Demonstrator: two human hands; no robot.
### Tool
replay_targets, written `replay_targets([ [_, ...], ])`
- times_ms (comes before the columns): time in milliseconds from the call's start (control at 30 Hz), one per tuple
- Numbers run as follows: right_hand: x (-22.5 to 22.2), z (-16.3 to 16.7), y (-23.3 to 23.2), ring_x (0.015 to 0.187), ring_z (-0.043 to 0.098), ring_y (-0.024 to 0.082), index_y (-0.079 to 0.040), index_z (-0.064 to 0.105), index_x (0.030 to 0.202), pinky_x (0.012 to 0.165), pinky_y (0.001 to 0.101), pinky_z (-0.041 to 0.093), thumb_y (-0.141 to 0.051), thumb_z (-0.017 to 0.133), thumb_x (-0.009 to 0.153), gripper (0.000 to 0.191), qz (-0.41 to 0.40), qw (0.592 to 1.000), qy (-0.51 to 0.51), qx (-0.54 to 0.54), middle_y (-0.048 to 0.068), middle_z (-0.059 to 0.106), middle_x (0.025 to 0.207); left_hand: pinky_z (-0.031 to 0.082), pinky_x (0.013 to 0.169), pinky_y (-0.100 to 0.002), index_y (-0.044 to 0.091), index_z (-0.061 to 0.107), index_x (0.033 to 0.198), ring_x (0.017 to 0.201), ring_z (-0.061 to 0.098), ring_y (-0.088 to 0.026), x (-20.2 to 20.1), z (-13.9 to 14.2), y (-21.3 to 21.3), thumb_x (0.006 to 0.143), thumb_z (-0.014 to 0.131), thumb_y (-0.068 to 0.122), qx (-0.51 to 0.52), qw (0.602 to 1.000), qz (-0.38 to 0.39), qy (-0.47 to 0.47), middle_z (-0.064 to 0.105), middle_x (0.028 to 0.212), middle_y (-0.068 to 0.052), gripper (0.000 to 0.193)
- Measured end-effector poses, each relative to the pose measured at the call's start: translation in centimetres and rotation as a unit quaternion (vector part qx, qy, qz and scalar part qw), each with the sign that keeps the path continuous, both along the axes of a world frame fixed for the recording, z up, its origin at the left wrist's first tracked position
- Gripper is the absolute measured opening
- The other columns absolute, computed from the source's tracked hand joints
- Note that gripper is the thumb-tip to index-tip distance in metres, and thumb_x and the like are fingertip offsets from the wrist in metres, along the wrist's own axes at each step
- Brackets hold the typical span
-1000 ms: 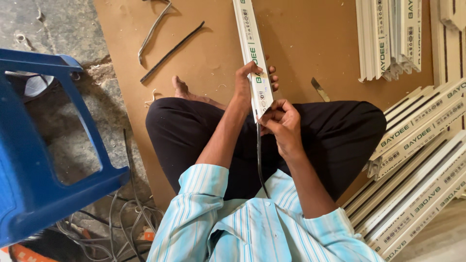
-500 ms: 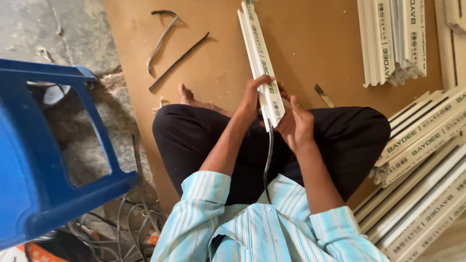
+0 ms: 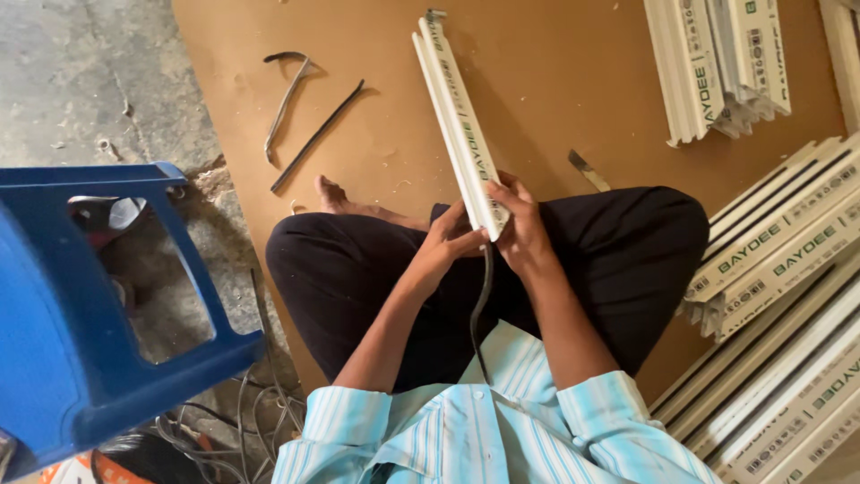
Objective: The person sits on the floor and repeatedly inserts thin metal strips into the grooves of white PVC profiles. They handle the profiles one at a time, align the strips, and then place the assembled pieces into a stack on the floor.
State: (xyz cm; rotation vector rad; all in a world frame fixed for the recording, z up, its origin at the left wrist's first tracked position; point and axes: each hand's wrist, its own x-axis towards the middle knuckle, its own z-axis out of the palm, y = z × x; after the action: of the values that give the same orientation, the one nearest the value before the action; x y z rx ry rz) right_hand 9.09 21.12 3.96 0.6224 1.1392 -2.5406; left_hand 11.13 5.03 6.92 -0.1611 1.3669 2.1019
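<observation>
I sit cross-legged on a brown board (image 3: 555, 81). Both hands hold the near end of a long white plastic profile strip (image 3: 455, 116), which points away from me across the board. My left hand (image 3: 452, 240) grips its left side from below. My right hand (image 3: 520, 224) wraps its right side at the end. A thin dark rubber strip (image 3: 481, 296) hangs from the profile's near end down toward my striped shirt.
A blue plastic stool (image 3: 81, 305) lies tipped at the left over loose wires. Two dark rubber strips (image 3: 309, 121) lie on the board's left. White profile stacks stand at the upper right (image 3: 717, 63) and right (image 3: 788, 269). A small blade (image 3: 587, 170) lies by my knee.
The profile has swung so its far end tilts left. Both hands have closed in together at its near end, and the hanging rubber strip has shifted with them.
</observation>
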Motion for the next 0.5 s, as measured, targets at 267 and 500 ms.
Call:
replay_targets([
  [267, 0.7, 1.5, -0.6, 0.093, 0.07, 0.017, 0.002, 0.047, 0.138, 0.074, 0.0312, 0.06, -0.019, 0.072, 0.091, 0.057, 0.025, 1.0, -0.001, 0.007, 0.011, 0.067, 0.111, 0.058, 0.075, -0.031, -0.01, 0.07, 0.12, 0.084, 0.071, -0.018, -0.9, -2.9, -1.0, 0.086, 0.071, 0.007, -0.078, 0.988, 0.078, 0.111, 0.076, 0.097, -0.012, 0.038],
  [500, 3.3, 1.0, -0.6, 0.089, 0.068, 0.015, 0.002, 0.053, 0.131, 0.076, 0.0285, 0.059, -0.016, 0.074, 0.093, 0.047, 0.032, 0.999, 0.02, -0.031, 0.009, 0.068, 0.106, 0.059, 0.059, -0.029, -0.006, 0.078, 0.094, 0.064, 0.07, -0.015, -7.4, -5.1, -1.8, 0.088, 0.073, 0.015, -0.199, 0.952, 0.218, 0.084, 0.074, 0.075, -0.008, 0.022],
])
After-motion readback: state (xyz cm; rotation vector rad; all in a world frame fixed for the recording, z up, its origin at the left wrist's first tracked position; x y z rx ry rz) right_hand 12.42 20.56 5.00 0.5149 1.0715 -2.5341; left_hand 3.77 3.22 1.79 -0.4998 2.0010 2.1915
